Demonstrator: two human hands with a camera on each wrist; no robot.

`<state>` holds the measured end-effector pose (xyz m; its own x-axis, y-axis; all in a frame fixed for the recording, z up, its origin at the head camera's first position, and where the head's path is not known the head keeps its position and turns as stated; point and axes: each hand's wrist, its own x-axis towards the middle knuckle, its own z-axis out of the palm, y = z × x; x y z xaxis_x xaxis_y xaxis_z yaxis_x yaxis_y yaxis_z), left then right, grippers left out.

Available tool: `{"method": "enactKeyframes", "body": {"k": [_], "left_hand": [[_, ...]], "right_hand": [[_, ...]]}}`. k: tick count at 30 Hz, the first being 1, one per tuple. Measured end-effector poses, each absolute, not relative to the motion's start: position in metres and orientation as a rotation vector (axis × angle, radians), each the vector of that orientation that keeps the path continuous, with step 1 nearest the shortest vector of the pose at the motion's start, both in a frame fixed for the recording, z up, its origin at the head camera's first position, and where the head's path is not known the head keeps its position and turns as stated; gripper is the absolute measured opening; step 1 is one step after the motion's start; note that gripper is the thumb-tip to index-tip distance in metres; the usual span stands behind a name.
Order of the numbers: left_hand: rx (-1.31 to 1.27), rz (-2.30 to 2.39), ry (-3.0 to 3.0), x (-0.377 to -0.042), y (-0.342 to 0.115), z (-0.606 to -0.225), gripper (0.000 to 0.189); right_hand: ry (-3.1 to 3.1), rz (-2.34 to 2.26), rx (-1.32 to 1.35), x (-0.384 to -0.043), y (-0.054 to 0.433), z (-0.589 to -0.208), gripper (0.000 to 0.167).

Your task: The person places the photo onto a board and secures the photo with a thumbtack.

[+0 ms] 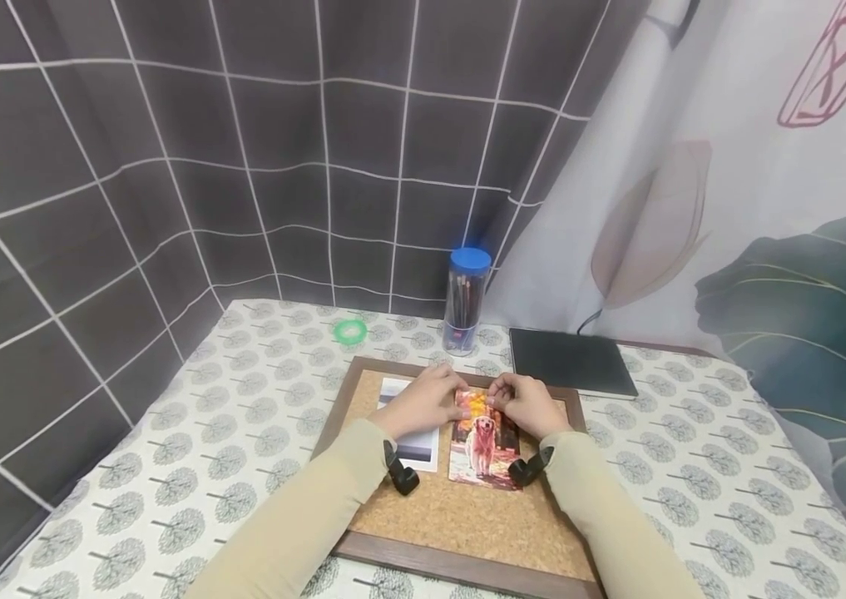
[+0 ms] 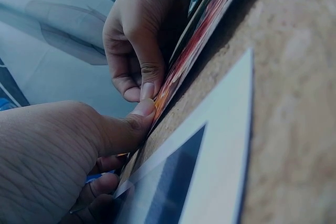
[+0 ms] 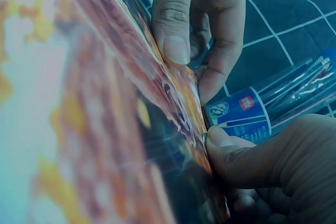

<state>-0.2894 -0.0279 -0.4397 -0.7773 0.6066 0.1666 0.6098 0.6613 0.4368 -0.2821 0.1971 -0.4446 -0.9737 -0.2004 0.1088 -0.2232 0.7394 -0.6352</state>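
A glossy photo of a golden dog among autumn leaves (image 1: 484, 445) lies over a wood-framed cork board (image 1: 460, 512). At its top edge my left hand (image 1: 426, 403) pinches the photo, thumb on the picture side and fingers behind, as the right wrist view shows. Close beside it, my right hand (image 1: 531, 405) brings thumb and fingertips together on the same edge. Something tiny may sit at that right thumb tip; it is too small to tell. Under the left hand and forearm is a white-bordered print (image 2: 226, 124), partly covered, on the cork.
Behind the board stands a clear tube with a blue lid (image 1: 471, 262), holding pencils or brushes. A green ring-shaped item (image 1: 350, 332) lies back left. Back right is a flat black pad (image 1: 572, 359) with a cable. A tree-patterned cloth (image 1: 243, 433) covers the table.
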Motion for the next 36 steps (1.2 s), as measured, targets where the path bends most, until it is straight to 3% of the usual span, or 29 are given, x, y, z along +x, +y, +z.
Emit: {"method": "enactKeyframes", "body": {"k": [11,36], "left_hand": [[-1.058,-0.738,-2.848,-0.292,-0.027,-0.437,0.048],[-1.054,-0.765,-2.852,-0.291,-0.028,-0.444,0.047]], "right_hand": [[-2.863,1.097,0.259,-0.283,0.198,-0.44,0.014],[-2.856,1.188,0.307,-0.284,0.199,-0.447,0.009]]}}
